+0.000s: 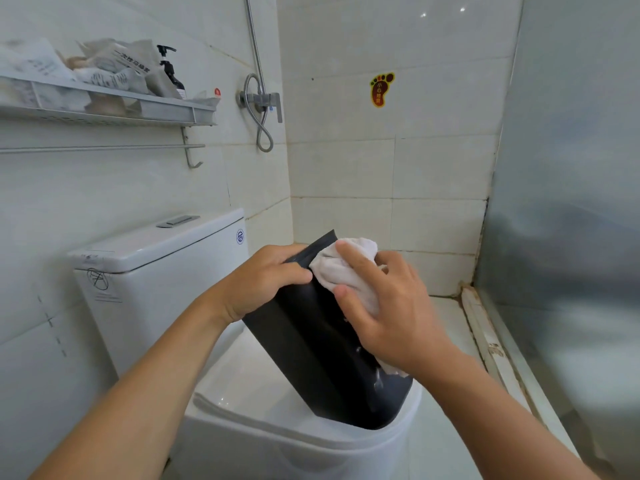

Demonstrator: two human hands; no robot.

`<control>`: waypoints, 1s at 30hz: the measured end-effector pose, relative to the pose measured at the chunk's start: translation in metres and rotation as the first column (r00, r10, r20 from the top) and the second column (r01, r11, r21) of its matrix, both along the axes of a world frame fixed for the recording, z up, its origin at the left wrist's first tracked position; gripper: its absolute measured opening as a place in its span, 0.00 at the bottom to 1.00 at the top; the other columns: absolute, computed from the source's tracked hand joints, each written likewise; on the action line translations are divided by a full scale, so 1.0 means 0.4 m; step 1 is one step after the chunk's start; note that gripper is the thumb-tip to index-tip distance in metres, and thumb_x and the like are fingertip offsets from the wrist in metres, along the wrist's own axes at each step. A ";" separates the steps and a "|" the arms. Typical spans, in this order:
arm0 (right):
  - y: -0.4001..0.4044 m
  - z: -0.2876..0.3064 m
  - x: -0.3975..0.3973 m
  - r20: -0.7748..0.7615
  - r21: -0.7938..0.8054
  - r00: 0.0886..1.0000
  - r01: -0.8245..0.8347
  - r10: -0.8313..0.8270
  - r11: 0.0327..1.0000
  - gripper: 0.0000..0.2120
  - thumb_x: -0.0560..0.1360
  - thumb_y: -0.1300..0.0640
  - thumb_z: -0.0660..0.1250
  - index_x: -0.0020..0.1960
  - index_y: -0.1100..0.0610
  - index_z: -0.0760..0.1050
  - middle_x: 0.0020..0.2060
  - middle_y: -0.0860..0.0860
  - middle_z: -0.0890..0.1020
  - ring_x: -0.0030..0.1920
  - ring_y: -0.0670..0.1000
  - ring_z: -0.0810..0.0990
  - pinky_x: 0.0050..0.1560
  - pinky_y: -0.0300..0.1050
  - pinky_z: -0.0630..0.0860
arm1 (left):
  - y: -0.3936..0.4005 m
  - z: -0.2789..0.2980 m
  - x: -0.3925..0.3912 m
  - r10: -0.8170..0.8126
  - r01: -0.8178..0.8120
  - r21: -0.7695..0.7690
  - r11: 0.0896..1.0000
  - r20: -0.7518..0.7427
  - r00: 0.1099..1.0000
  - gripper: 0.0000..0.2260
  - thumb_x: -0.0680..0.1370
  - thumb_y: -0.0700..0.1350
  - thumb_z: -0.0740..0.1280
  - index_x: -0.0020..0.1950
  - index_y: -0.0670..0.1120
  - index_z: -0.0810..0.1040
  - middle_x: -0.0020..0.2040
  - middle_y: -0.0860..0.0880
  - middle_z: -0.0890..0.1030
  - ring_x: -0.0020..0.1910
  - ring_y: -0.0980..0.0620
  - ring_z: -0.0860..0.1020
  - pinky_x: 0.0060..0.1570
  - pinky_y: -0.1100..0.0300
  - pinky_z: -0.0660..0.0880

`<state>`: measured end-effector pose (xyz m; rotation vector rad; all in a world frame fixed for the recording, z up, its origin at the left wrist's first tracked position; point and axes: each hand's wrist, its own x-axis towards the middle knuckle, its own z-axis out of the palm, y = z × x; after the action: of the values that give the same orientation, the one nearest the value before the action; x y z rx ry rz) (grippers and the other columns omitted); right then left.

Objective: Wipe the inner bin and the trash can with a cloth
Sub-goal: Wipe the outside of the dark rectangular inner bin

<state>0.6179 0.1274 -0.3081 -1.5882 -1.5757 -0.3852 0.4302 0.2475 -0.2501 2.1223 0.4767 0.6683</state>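
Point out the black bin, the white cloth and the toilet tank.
black bin [304, 358], head view, on its bare dark side wall.
white cloth [341, 268], head view, on the bunched folds between the hands.
toilet tank [156, 292], head view, on its front face.

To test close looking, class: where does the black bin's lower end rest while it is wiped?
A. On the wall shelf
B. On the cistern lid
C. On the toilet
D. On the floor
C: the bin stands tilted with its lower end on the toilet.
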 end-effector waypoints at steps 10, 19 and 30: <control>0.016 -0.002 -0.002 -0.004 -0.013 0.998 0.059 -0.059 0.998 0.28 0.78 0.43 0.65 0.76 0.42 0.65 0.48 0.48 0.75 0.40 0.52 0.77 0.37 0.51 0.79 | -0.018 -0.009 0.055 0.156 -0.155 0.156 0.976 0.008 0.988 0.21 0.87 0.55 0.57 0.39 0.44 0.68 0.37 0.54 0.68 0.38 0.57 0.67 0.42 0.60 0.65; -0.057 -0.039 -0.004 0.311 -0.196 0.949 0.107 -0.041 0.975 0.24 0.75 0.42 0.65 0.70 0.41 0.68 0.44 0.46 0.73 0.34 0.49 0.73 0.29 0.48 0.76 | 0.010 -0.013 0.041 0.301 -0.313 0.266 0.912 0.086 0.950 0.19 0.86 0.44 0.60 0.36 0.45 0.61 0.31 0.57 0.60 0.31 0.58 0.60 0.32 0.66 0.60; -0.033 -0.041 -0.069 0.289 -0.048 0.948 0.151 -0.131 0.987 0.26 0.77 0.36 0.65 0.72 0.44 0.68 0.42 0.49 0.73 0.32 0.50 0.70 0.26 0.46 0.71 | -0.002 -0.020 0.038 0.340 -0.350 0.227 0.909 0.084 0.937 0.07 0.79 0.48 0.72 0.47 0.45 0.82 0.42 0.45 0.84 0.40 0.47 0.81 0.45 0.49 0.78</control>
<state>0.5905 0.1141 -0.3244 -1.7664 -1.7095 -0.6694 0.4456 0.2469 -0.2581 2.2634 0.7947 1.0136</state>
